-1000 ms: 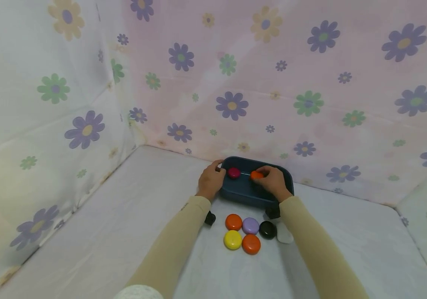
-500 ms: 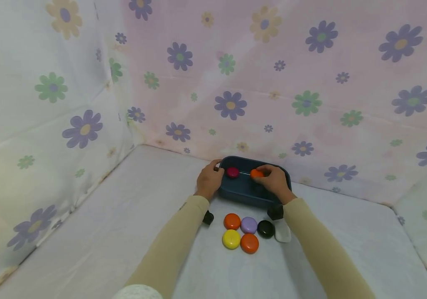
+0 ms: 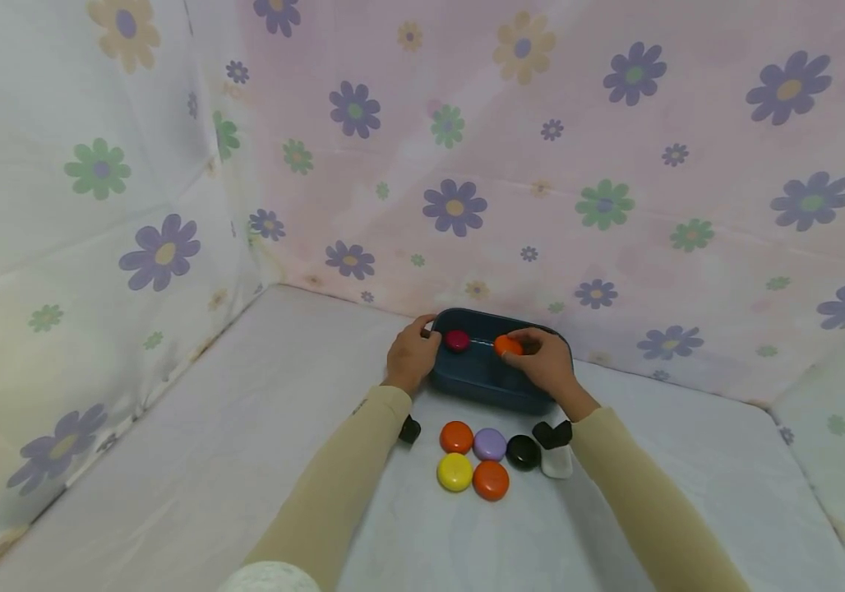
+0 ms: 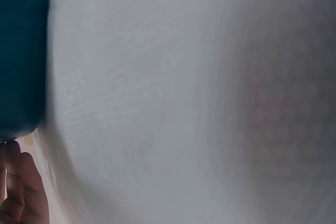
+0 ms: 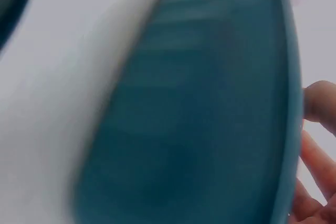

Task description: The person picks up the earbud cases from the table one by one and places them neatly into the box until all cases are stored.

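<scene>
A dark blue rectangular tray (image 3: 492, 390) stands near the back wall in the head view. My left hand (image 3: 411, 360) holds its left end, fingers along the outside and thumb at the rim. Inside the tray's right half, my right hand (image 3: 547, 362) pinches a glossy orange disc (image 3: 507, 344) between thumb and fingers. A dark red disc (image 3: 457, 340) lies in the left half. The left wrist view shows some left fingers (image 4: 34, 190) beside the tray's corner (image 4: 21, 77). In the right wrist view, the tray wall (image 5: 194, 108) hides most of the right hand (image 5: 320, 182).
In front of the tray several discs lie close together: orange (image 3: 456, 437), purple (image 3: 490, 445), black (image 3: 523, 452), yellow (image 3: 455, 472) and another orange disc (image 3: 491, 480). A white piece (image 3: 556, 462) sits at their right. The flowered cloth wall (image 3: 393, 230) rises behind.
The right wrist and forearm have swung slightly outward to the right, while the fingers keep pinching the orange disc. The left hand stays on the tray. The whole view shifts a little.
</scene>
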The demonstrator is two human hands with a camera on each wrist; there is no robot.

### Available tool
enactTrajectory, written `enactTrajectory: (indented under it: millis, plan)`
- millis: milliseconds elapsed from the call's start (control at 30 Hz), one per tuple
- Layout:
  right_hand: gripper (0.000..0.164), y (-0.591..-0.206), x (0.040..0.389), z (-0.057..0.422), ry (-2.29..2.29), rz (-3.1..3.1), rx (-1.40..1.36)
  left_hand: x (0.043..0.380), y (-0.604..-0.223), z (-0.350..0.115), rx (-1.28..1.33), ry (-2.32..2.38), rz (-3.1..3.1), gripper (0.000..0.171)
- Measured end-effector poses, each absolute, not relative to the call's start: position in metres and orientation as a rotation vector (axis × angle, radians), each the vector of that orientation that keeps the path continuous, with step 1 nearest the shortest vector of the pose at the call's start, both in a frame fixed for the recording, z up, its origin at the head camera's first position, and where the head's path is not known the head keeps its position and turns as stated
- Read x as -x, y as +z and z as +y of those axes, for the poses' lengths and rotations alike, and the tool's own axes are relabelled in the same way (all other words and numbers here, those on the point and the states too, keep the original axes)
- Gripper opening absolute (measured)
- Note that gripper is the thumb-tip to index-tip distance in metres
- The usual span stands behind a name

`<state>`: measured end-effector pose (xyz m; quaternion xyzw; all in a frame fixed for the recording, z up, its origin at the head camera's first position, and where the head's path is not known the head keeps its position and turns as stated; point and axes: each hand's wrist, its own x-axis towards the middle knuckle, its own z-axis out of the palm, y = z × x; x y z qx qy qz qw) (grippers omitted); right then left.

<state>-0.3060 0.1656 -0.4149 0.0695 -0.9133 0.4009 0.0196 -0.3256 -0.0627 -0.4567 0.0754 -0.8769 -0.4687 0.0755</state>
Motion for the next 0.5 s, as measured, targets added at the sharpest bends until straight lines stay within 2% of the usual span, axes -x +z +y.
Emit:
enactTrajectory:
  millis: [500]
  plan:
    - [0.039, -0.413, 0.270, 0.181, 1.283, -2.819, -0.267, 0.328, -0.460, -0.064, -0.206, -1.386, -2.627, 0.043]
